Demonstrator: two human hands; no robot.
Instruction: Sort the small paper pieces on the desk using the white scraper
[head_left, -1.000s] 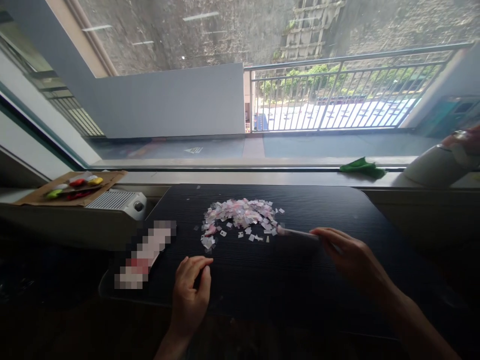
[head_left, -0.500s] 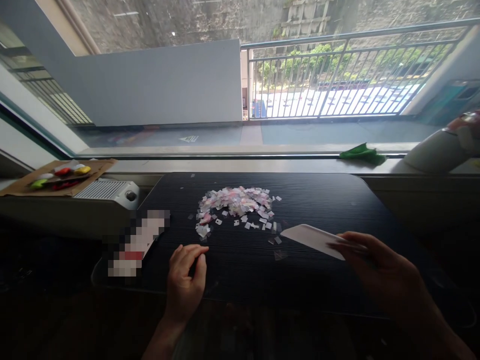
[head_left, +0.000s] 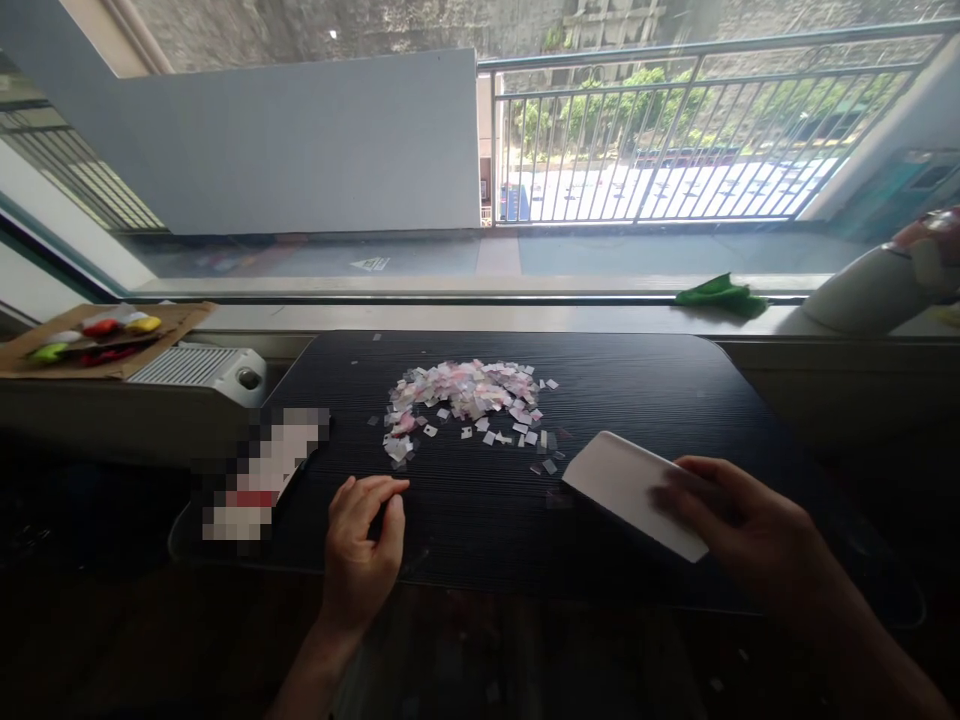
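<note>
A loose heap of small cut paper and clear film scraps lies on the dark table, with stray pieces around its near edge. My right hand grips a white card, tilted above the table to the right of the heap. The card's far end is close to a few stray clear pieces. My left hand hovers over the near left part of the table, fingers loosely curved, thumb apart from the index finger, and nothing in it.
A pixelated pale strip lies at the table's left side. Beyond it are a white heater and cardboard bearing coloured items. On the window sill are a green cloth and a pale, rounded object.
The white card has turned so that more of its flat face shows, and its near end has dropped. My left hand keeps its pose. The whole view has shifted slightly.
</note>
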